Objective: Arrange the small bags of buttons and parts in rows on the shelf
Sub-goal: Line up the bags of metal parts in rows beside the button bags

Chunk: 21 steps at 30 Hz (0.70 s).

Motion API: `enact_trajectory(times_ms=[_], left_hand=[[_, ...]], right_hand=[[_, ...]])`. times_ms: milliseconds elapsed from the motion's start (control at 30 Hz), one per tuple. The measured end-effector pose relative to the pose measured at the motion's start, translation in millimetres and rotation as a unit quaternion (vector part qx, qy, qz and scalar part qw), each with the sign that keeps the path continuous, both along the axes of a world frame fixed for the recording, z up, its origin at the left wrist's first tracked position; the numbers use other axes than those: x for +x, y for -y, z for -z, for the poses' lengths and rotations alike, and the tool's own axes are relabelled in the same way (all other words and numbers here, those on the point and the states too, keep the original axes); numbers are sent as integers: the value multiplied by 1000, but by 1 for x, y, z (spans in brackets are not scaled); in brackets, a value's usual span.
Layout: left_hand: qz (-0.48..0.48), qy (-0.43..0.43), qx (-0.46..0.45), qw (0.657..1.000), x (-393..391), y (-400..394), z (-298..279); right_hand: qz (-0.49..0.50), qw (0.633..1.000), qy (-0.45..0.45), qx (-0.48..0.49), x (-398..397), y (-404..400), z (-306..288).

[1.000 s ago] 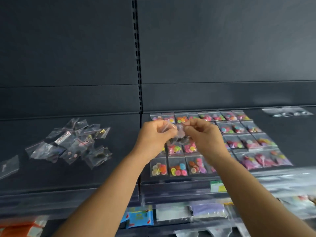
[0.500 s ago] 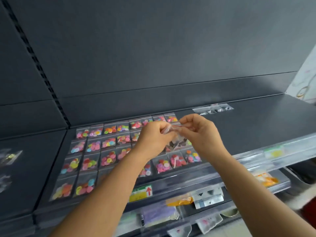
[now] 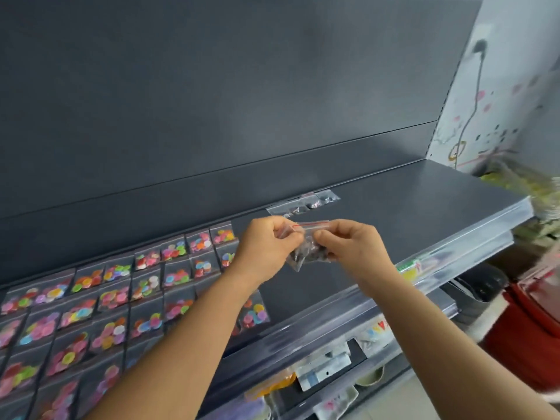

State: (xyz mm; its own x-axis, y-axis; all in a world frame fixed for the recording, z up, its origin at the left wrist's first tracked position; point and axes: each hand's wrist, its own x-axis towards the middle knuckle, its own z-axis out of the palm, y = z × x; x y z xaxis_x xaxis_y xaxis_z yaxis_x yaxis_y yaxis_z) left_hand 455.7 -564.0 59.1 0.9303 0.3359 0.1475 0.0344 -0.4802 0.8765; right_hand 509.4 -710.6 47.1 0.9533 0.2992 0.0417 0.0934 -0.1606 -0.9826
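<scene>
Both hands meet above the dark shelf (image 3: 424, 201), sharing one small clear bag (image 3: 307, 248) between them. The left hand (image 3: 266, 247) pinches its left upper corner near the red zip strip, and the right hand (image 3: 351, 247) pinches the right side, fingers curled in on the plastic. The bag hangs in the air between the two sets of fingers, clear of the shelf surface, with its dark contents sagging to the bottom; they look like small dark parts, though the blur makes that hard to confirm.

A bag like this should be very light, limp and a little slippery, with loose pieces that shift and bunch at the low end. The stiffest place to hold is probably the sealed zip strip along the top, or the two upper corners as now; gripping the belly would only squash the contents into a lump. Laying it flat and smoothing it would likely help it sit square in a row.

To the left, rows of bags of coloured buttons (image 3: 115, 301) lie flat across the shelf, running from far to near. Further back and slightly right of the hands, a short row of clear bags with dark parts (image 3: 306, 203) lies against the rear edge, well apart from the coloured ones. The held bag seems to belong with that far row.
</scene>
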Motion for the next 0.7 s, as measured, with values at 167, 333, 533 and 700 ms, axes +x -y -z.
enact_trajectory(times_ms=[167, 333, 533, 700], left_hand=[[25, 6, -17, 1000, 40, -3, -1], [44, 14, -39, 998, 69, -12, -1], [48, -26, -189, 980, 91, -22, 7], [35, -67, -259, 963, 101, -26, 12]], right_hand=[[5, 1000, -5, 22, 27, -2, -4], [-9, 1000, -21, -16, 51, -14, -5], [26, 998, -47, 12, 75, -28, 6], [31, 994, -80, 63, 99, -32, 15]])
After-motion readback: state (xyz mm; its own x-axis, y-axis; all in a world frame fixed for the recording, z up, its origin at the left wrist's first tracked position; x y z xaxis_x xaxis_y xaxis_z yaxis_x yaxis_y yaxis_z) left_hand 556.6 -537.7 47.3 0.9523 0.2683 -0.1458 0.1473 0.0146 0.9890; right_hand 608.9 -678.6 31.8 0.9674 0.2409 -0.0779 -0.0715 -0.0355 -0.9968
